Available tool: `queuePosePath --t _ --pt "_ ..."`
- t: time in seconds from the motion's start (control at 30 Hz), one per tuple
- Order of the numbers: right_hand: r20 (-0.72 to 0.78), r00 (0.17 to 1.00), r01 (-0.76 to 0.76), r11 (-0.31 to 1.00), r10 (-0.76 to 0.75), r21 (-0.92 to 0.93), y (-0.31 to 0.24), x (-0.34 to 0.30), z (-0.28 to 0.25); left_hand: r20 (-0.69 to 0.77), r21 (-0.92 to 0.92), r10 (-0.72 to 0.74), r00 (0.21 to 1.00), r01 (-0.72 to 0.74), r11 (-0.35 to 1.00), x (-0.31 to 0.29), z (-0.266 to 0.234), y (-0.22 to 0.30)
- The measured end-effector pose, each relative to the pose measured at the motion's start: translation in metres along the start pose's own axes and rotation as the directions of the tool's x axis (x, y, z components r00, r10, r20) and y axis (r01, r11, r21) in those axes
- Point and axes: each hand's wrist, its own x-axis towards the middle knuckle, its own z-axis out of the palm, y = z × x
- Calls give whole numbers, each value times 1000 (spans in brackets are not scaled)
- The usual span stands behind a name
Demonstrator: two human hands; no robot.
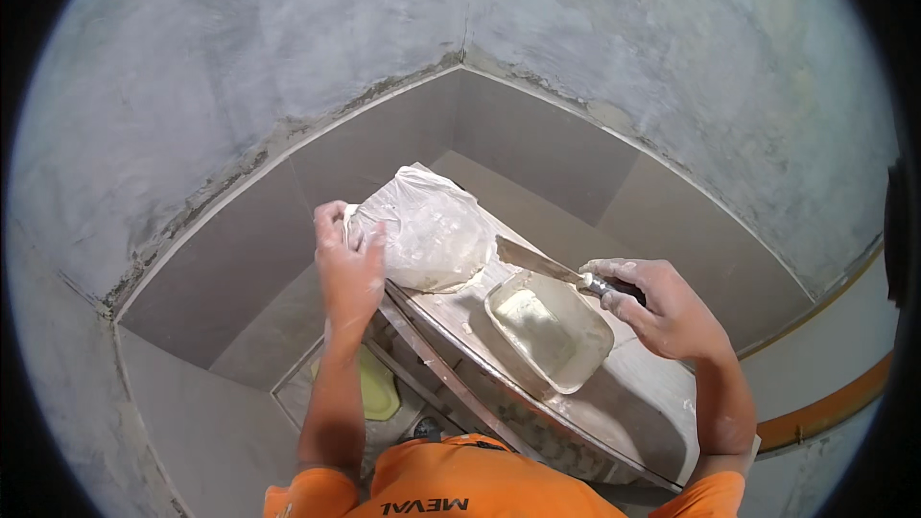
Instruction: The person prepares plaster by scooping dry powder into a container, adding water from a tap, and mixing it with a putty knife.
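My left hand (349, 267) grips the near-left edge of a crumpled, whitish plastic bag (434, 232), its fingers closed on the film. What looks like white putty fills the bag, which lies on a board. In my right hand (664, 305) is a putty knife (539, 262), held by its dark handle. The blade points left toward the bag, above the far rim of a pale plastic tub (593, 343). White putty (523, 311) sits at one end of the tub. Both hands are smeared with white.
The board (628, 401) is a narrow, white-stained work surface running diagonally before me. Beneath its left side lies a yellow-green basin (379, 386). Grey tiles (374, 158) line the lower walls of the corner, with plastered wall (288, 29) above. An orange curved edge (835, 412) is at right.
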Motion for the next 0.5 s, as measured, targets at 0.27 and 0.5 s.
queuePosePath --t 0.27,0.5 --pt "-16 965 -234 885 262 403 21 9 23 315 268 -113 942 26 963 -1 24 41" --pt "-118 966 -159 883 232 442 18 56 66 321 239 -29 947 -52 970 -36 47 53"
